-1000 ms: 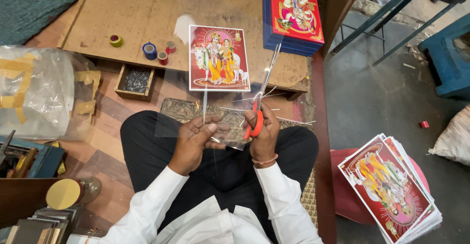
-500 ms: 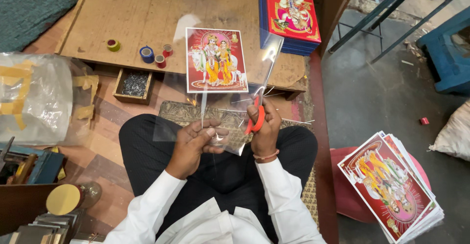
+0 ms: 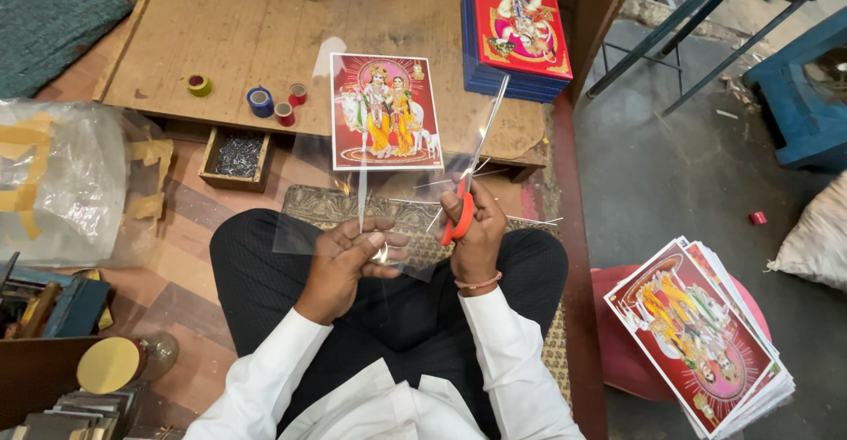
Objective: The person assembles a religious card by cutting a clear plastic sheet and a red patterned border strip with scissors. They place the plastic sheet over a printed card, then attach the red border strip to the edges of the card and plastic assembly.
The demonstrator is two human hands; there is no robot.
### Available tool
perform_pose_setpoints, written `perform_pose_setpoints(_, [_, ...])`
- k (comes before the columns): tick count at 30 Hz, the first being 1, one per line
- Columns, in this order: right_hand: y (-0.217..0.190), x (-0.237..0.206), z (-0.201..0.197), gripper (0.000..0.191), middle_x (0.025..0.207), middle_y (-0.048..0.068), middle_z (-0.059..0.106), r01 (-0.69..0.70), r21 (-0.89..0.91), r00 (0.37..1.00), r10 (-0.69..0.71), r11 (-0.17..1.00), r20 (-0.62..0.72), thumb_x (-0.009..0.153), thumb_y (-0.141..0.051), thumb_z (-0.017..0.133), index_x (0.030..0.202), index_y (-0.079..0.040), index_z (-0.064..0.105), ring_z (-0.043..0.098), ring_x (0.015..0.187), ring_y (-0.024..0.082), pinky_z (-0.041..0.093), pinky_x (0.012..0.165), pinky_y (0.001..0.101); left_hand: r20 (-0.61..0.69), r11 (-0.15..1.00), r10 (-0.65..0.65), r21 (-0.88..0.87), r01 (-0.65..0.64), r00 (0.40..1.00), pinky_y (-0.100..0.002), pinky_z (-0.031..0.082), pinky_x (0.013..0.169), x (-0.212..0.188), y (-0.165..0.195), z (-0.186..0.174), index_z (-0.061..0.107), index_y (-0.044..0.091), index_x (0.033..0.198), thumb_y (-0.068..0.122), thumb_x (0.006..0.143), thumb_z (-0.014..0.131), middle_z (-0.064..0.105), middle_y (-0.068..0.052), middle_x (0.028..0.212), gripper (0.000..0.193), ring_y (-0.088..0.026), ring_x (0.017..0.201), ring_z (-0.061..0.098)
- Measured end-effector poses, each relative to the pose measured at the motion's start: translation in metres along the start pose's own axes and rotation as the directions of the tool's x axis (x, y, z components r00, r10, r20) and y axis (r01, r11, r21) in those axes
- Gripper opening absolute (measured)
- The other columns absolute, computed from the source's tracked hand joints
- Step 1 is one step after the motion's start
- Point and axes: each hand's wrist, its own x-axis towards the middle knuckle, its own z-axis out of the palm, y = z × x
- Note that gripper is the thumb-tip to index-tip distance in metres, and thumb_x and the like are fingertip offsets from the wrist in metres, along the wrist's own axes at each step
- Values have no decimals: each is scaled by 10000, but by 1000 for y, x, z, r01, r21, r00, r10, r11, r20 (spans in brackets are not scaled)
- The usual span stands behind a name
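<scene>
My left hand (image 3: 346, 262) pinches the near edge of a clear plastic sheet (image 3: 309, 233) held over my lap. In my right hand (image 3: 481, 239) are red-handled scissors (image 3: 462, 215), blades pointing away along the sheet's right side. A thin cut strip of plastic (image 3: 488, 131) rises from the blades. Beyond the sheet a red religious picture print (image 3: 385, 112) lies on a low wooden board (image 3: 265, 43).
A blue stack of framed pictures (image 3: 514, 38) sits on the board's far right. Small tape rolls (image 3: 260, 102) and a wooden tray of nails (image 3: 237, 156) are at left. A pile of prints (image 3: 699, 334) rests on a red stool at right. A plastic bag (image 3: 62, 184) lies left.
The hands and sheet have stayed nearly in place. The scissors have worked slightly along the plastic edge, and the thin strip still stands up from the blades.
</scene>
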Motion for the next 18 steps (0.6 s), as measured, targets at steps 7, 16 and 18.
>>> perform_pose_setpoints(7, [5, -2, -9, 398, 771, 7, 617, -18, 18, 999, 19, 1000, -36, 931, -185, 711, 1250, 39, 635, 575, 635, 74, 474, 494, 218, 24, 997, -67, 42, 66, 997, -351, 661, 711, -7, 0, -4, 601, -53, 1287, 107, 995, 554, 756, -220, 1105, 336, -276, 941, 772])
perform_pose_setpoints(16, [19, -2, -21, 353, 771, 17, 618, -26, 54, 993, 32, 998, -111, 964, -211, 714, 1218, 26, 653, 564, 580, 89, 393, 469, 206, -3, 997, -82, -12, 82, 997, -343, 657, 697, -8, -7, -9, 604, -63, 1262, 119, 989, 578, 757, -224, 1088, 329, -273, 939, 773])
perform_pose_setpoints(18, [20, -8, -28, 315, 714, 42, 632, -101, 15, 986, 102, 995, -135, 978, -259, 689, 1116, 20, 645, 585, 520, 106, 391, 427, 211, -24, 997, -75, -23, 74, 997, -339, 654, 694, -6, -7, -12, 607, -54, 1272, 123, 989, 582, 752, -221, 1087, 335, -268, 927, 767])
